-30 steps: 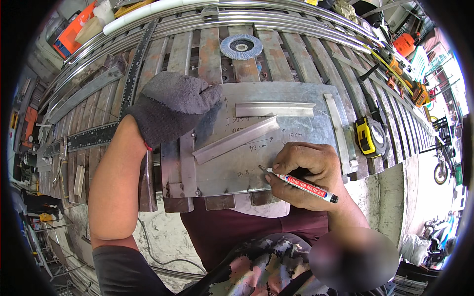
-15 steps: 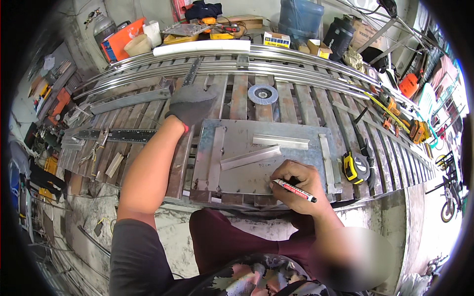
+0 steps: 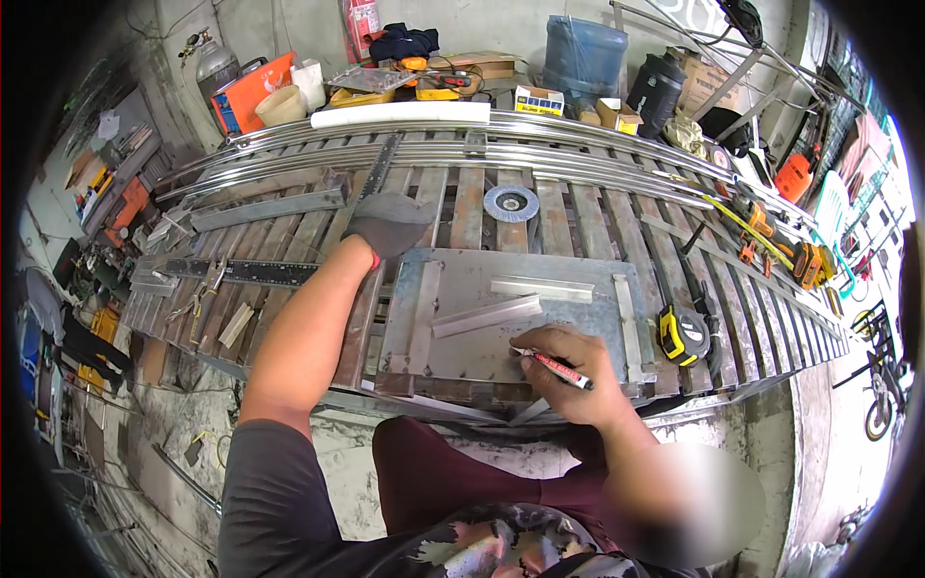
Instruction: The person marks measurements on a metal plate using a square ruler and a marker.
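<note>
Your right hand (image 3: 584, 358) clamps the cylindrical marker (image 3: 560, 370) over the rectangular metal plate (image 3: 453, 358), tip toward upper left, long axis slanting down rightward; your gloved left hand (image 3: 393, 223) shows indeterminate grip.

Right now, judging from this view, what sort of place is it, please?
Most likely a metalworking shop: a slatted workbench holds an abrasive flap disc, with long shiny metal rods or tubes lying across its far side.

A head-worn fisheye looks forward and down from near the slatted bench (image 3: 467, 222).
</note>
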`<state>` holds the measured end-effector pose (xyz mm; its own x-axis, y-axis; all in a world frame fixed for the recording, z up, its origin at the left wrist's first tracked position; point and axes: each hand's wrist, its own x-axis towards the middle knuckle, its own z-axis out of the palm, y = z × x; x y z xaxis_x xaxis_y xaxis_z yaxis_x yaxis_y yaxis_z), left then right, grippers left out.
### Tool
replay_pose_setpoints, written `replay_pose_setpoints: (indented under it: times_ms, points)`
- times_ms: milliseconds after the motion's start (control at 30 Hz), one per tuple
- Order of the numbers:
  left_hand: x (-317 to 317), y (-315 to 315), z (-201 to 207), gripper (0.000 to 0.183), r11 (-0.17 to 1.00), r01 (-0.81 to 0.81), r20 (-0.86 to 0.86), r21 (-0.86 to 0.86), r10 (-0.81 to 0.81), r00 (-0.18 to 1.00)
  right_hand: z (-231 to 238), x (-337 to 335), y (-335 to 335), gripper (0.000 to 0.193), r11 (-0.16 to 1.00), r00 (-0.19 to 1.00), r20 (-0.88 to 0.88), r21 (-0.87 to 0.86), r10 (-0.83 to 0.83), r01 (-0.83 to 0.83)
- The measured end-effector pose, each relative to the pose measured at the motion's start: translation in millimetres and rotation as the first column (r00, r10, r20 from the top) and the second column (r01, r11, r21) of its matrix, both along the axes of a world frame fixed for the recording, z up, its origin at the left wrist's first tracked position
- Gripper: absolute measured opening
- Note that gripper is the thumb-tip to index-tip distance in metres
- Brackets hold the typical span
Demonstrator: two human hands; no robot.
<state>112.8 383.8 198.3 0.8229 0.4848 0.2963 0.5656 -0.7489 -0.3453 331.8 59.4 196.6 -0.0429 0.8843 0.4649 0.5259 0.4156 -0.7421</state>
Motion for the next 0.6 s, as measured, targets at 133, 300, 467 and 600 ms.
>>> replay_pose_setpoints:
  times_ms: [133, 300, 467, 600]
  points:
    - [12, -14, 16, 0.031, 0.972, -0.084, 0.031, -0.220, 0.093, 0.995, -1, -17, 3, 0.031, 0.976, 0.992, 0.119, 0.208, 0.045, -0.069]
    - [3, -3, 5, 0.033, 0.989, -0.021, 0.018, -0.144, 0.024, 1.000, 3, -58, 9, 0.051, 0.977, 0.856, 0.517, 0.196, -0.029, -0.085]
    - [5, -1, 1, 0.025, 0.996, 0.035, 0.028, -0.088, -0.033, 0.999, -11, -64, 17, 0.049, 0.963, 0.789, 0.610, 0.248, -0.072, -0.104]
    - [3, -2, 2, 0.016, 0.995, 0.069, 0.013, -0.068, -0.068, 0.998, -14, -64, 18, 0.048, 0.959, 0.783, 0.616, 0.266, -0.087, -0.102]
